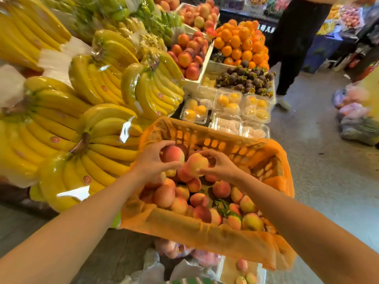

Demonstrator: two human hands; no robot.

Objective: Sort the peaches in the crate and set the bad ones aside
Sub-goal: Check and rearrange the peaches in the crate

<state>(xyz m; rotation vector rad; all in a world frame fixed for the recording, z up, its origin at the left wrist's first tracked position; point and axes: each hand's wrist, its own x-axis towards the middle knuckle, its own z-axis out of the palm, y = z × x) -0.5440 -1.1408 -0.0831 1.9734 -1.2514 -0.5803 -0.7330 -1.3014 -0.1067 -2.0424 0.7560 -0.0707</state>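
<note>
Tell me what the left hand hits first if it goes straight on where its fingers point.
Probably the peach in the right hand: the left hand, gripping its own peach, points straight at it. The fruits look nearly touching, though depth is unclear.

Before you the crate (184, 228) holds the peaches (196, 199), and your left grip (151, 160) and right grip (222, 166) sit side by side over its far half. Bananas (98, 140) lie to its left, clear boxes (227, 103) just behind it, mangosteens (246, 80) behind those, oranges (240, 42) farther back. Bags (356, 124) lie on the floor (317, 181) to your right.
</note>
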